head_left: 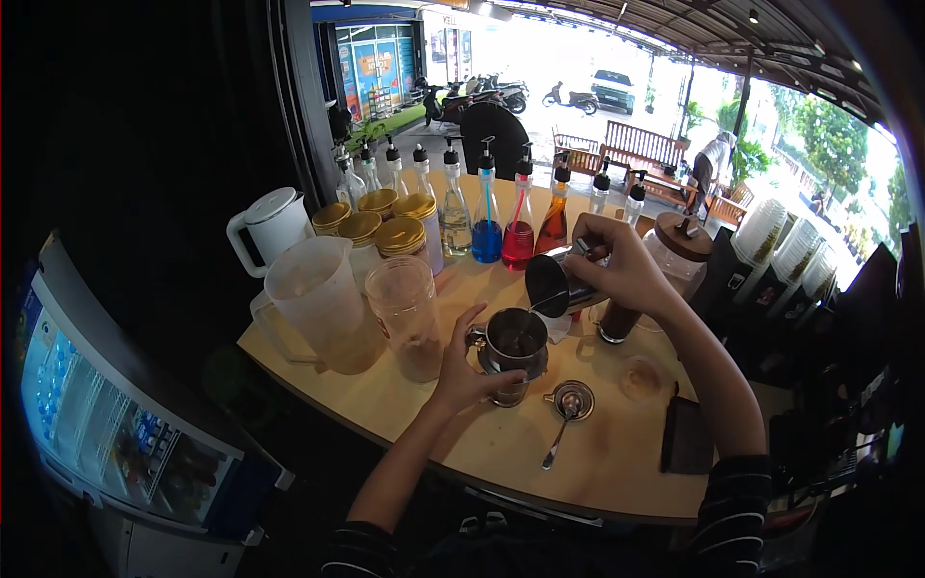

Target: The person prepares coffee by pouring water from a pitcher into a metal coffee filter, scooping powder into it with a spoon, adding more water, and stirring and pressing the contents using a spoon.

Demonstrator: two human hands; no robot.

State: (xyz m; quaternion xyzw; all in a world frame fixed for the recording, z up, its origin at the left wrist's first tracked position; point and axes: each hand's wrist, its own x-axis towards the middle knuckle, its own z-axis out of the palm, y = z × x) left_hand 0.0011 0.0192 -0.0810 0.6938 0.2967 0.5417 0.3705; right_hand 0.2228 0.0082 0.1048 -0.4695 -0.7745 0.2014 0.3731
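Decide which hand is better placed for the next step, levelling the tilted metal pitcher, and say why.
Probably the right hand: it grips the pitcher, which is tilted toward the metal cup. The left hand is lower, around that cup, and not on the pitcher.

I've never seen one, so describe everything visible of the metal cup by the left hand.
The metal cup looks silvery and open-topped, with a side handle and wide flange. It stands upright atop a glass. The left hand curves around it, contact partly hidden. A thin stream falls in from the pitcher in the right hand.
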